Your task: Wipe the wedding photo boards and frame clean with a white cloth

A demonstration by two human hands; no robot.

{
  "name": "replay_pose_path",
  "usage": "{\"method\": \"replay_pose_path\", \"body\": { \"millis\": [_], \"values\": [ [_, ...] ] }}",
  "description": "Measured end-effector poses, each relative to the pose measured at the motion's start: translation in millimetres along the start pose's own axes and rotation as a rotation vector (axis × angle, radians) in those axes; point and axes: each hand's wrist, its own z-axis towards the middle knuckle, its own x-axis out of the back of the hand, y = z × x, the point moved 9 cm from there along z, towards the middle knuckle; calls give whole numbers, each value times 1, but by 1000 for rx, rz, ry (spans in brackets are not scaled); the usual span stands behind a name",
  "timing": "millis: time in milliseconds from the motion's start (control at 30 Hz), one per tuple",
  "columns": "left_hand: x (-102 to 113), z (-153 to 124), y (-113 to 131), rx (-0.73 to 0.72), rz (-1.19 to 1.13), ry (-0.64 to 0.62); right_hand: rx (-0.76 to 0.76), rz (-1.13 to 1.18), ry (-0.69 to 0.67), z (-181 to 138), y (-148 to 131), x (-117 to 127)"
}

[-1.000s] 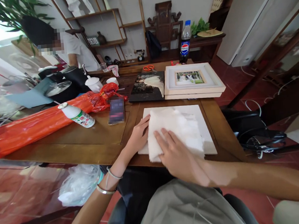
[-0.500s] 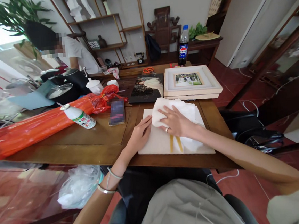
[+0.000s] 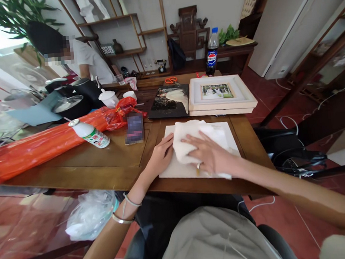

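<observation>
A pale flat board [image 3: 170, 172] lies at the table's front edge. My left hand [image 3: 162, 152] rests on its left side, fingers stretched out and pointing away from me. A folded white cloth [image 3: 181, 139] lies on the board. On top of it my right hand [image 3: 206, 152] presses with spread fingers, slightly blurred; a ring is on one finger. Thin white sheeting [image 3: 221, 131] covers part of the board to the right of the cloth. Of a yellow strip [image 3: 198, 171], only a small bit shows below my right hand.
Behind the board stand a white framed picture [image 3: 237, 105], a dark photo panel [image 3: 165, 102] and a cola bottle [image 3: 211, 57]. To the left are a phone [image 3: 134, 129], a white bottle [image 3: 90, 133] and a long red wrapped bundle [image 3: 41, 143]. Another person [image 3: 89, 60] is at the far left.
My right hand has slid toward me and slightly right, moving the cloth toward me. The yellow strips are now mostly covered. My left hand has stayed in place.
</observation>
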Motion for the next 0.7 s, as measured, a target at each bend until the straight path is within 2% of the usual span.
{"method": "replay_pose_path", "body": {
  "millis": [100,167,267,433,533,600,700],
  "values": [
    [0,0,-1,21,32,13,-85,-14,85,14,47,14],
    [0,0,-1,24,34,10,-106,-19,114,16,59,18],
    [-1,-1,-1,21,23,10,-83,-19,91,4,41,13],
    [-1,-1,-2,9,11,20,-40,20,-11,-35,-29,-8],
    [-1,-1,-1,3,5,11,41,25,-34,-47,-56,-13],
    [-1,0,0,2,4,0,81,30,-40,-42,-54,-12],
    [-1,0,0,1,15,2,40,34,-12,-20,-20,-6]
  ]
}}
